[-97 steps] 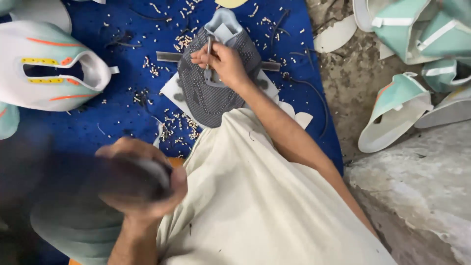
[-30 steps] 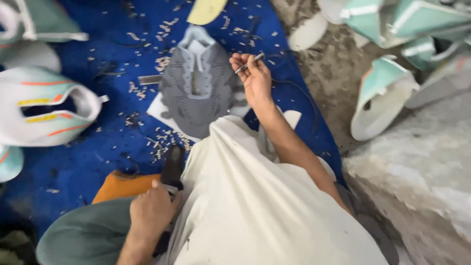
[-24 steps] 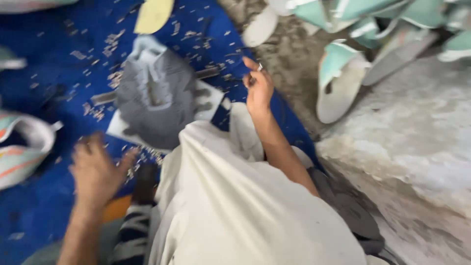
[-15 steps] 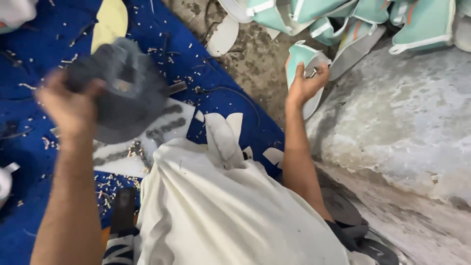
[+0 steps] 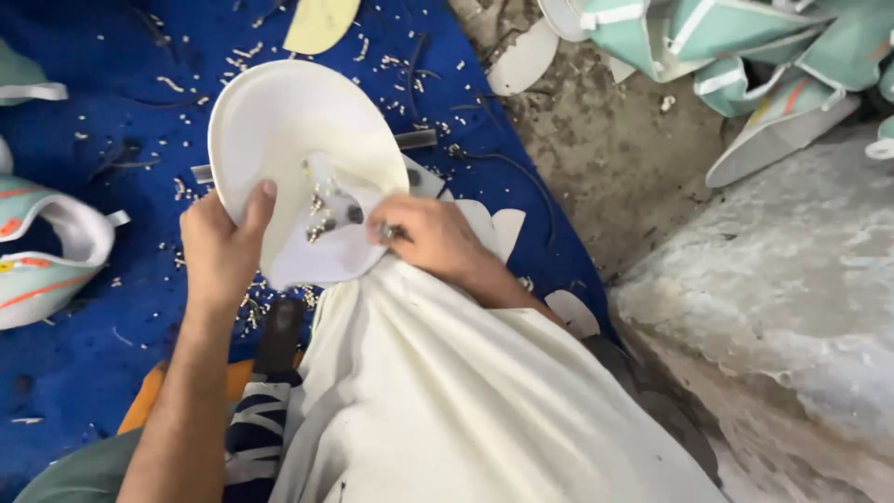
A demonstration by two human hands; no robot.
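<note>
Sole (image 5: 298, 149) lies lengthwise away, held by left hand (image 5: 223, 251)

A blue cloth (image 5: 112, 391) covers the floor on the left, strewn with small pale scraps (image 5: 247, 312). A white shoe upper with orange and yellow stripes (image 5: 42, 256) lies at its left edge. A pale yellow insole piece (image 5: 321, 20) sits at the top, and a white cut-out (image 5: 524, 58) lies just off the cloth on bare, dirty concrete floor (image 5: 605, 158). A heap of mint-green shoe uppers (image 5: 745, 56) fills the top right corner. A rough grey stone slab (image 5: 792, 298) takes up the right side. An orange block (image 5: 154, 396) lies near the bottom left, partly hidden.
</note>
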